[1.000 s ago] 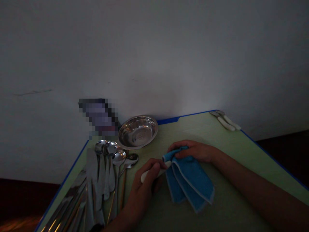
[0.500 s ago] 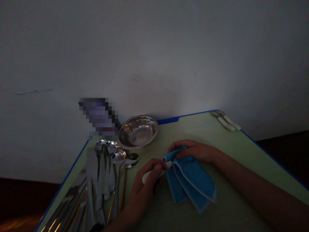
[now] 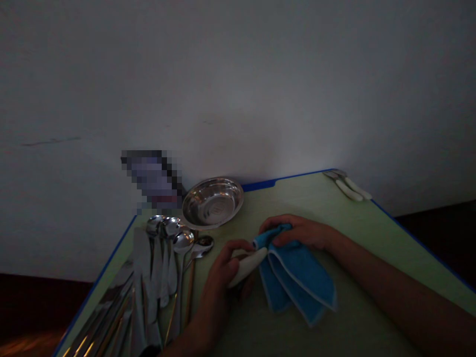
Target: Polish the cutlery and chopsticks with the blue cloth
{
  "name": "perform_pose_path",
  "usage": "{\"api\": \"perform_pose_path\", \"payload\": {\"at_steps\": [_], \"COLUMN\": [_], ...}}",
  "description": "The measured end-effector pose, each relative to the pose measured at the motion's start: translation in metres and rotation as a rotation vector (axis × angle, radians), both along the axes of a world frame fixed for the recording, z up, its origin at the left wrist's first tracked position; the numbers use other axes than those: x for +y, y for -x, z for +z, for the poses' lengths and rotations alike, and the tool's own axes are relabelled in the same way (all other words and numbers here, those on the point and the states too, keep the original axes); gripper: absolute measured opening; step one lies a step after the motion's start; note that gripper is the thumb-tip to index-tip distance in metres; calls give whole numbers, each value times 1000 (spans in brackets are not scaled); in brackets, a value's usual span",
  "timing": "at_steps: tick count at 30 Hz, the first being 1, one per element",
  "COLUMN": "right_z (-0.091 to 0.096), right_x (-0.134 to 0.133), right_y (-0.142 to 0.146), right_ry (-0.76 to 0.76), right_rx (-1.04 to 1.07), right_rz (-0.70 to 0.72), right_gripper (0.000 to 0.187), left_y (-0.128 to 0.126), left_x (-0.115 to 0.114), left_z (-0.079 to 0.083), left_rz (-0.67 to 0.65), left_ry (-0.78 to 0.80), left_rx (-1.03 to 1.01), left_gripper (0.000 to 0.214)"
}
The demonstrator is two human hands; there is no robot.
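Note:
My left hand (image 3: 219, 282) is closed round the white handle (image 3: 247, 265) of a utensil whose working end is hidden inside a blue cloth (image 3: 297, 280). The cloth has a white edge and lies folded on the light green table (image 3: 327, 208). My right hand (image 3: 301, 232) pinches the cloth's upper end around the hidden tip. Both hands rest on the table near its middle.
A steel bowl (image 3: 212, 202) stands at the table's back, by the wall. A row of spoons and other cutlery (image 3: 156, 277) lies along the left edge. Two white-handled utensils (image 3: 347, 186) lie at the far right corner. A blurred-out object (image 3: 154, 178) stands behind the bowl.
My left hand has shifted its grip so that more of the white handle shows. The cloth and my right hand have barely moved.

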State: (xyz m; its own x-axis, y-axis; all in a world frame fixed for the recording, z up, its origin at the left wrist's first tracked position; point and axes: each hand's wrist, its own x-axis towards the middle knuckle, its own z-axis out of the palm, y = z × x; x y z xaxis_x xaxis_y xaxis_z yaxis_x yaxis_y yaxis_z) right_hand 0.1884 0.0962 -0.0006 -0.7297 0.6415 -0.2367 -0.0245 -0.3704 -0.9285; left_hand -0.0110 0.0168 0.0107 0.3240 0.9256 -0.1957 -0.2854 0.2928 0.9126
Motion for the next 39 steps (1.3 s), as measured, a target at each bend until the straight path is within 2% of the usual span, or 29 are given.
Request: {"api": "perform_pose_path", "payload": {"at_steps": [5,13,19,25,29,35,37,39], "right_z": [-2,-4,-3,-6,-6,-6,-7,-9], "right_x": [0,0,0,0,0,-1,1,3], "right_y": [-1,-3,-4,-3,-3,2,5,7], "right_ry": [12,-26,6,88,110,194,196,189], "right_rx": [14,48,52,87,87,206,229,264], "right_rz": [-26,-17,6,5,-17,-152,-261,-431], "right_gripper": [36,38,34,32,31,35,33,28], "left_y": [-3,-1,1,-1,1,5,5,4], "left_x": [0,0,-2,1,1,0,-1,-2], "left_z": [0,-1,-6,-4,-5,-7,-6,-6], "left_rz": [116,49,-23,0,9,77,79,57], "left_ry": [35,-62,-55,-58,-57,-74,-76,-89], "left_rx": [159,283,189,168,83,-44,-34,17], "left_gripper": [28,22,23,33,28,23,20,18]}}
